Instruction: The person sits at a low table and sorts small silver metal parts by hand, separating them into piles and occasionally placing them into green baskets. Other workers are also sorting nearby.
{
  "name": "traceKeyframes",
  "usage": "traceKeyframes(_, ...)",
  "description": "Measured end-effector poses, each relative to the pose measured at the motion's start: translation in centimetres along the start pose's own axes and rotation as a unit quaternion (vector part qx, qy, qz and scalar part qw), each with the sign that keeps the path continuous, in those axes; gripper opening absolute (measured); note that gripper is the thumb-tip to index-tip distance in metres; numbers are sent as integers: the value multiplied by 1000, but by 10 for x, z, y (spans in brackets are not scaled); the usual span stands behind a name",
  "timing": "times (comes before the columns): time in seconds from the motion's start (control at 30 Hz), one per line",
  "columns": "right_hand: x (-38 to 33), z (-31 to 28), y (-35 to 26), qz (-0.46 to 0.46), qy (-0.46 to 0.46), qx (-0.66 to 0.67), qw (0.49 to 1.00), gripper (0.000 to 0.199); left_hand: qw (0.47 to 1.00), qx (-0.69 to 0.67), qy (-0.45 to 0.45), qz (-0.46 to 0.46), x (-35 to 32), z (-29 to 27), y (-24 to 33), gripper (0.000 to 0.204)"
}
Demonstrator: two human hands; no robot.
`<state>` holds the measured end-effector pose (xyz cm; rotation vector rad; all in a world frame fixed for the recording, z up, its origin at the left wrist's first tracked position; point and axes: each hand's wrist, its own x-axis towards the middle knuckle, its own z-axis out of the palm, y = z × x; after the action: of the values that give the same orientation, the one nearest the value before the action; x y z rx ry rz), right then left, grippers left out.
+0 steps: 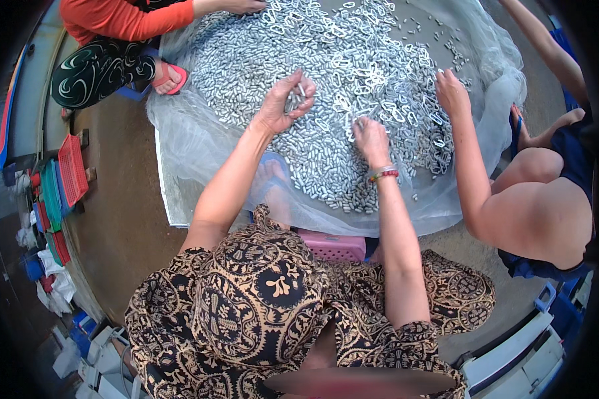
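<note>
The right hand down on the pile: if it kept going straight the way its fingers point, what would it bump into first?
Most likely more of the small grey metal pieces: the right hand already rests on the heap, fingers pointing up-picture across it. Depth is hard to judge, but nothing else lies in that line.

At ten o'clock lies a stack of flat plastic baskets (65,178), the top one red, with green and red ones beneath; at eleven o'clock a co-worker in an orange sleeve (130,18) and patterned dark trousers wears a pink sandal (171,78); at three o'clock sits a second co-worker in dark blue clothing (578,156); near six o'clock a pink plastic stool (334,247) shows; at four o'clock stands a white and blue crate (522,352).
</note>
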<state>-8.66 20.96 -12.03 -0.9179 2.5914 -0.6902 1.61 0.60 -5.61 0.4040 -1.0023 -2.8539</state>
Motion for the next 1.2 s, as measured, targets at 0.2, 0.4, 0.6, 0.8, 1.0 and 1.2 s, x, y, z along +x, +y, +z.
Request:
traceKeyframes(0.2,2,-35,-10,81,-110,370,919,17,1000,-15,-13,-12,-11,-10,6,28)
traceKeyframes(0.4,5,-61,27,-97,82,78,989,46,753,644,-30,-131,-6,-20,-24,26)
traceKeyframes(0.6,-28,9,-6,7,-151,-54,987,42,521,848,-94,35,1,-12,-53,24)
traceKeyframes(0.8,-9,-57,5,173,-169,498,833,15,927,372,30,-15,3,-1,-2,19)
traceKeyframes(1.0,-16,-85,2,122,-153,684,703,19,991,-60,-118,-23,-6,-7,-5,53)
traceKeyframes(1.2,-20,-82,16,-20,-195,794,576,23,993,2,-109,-34,1,-11,-4,42)
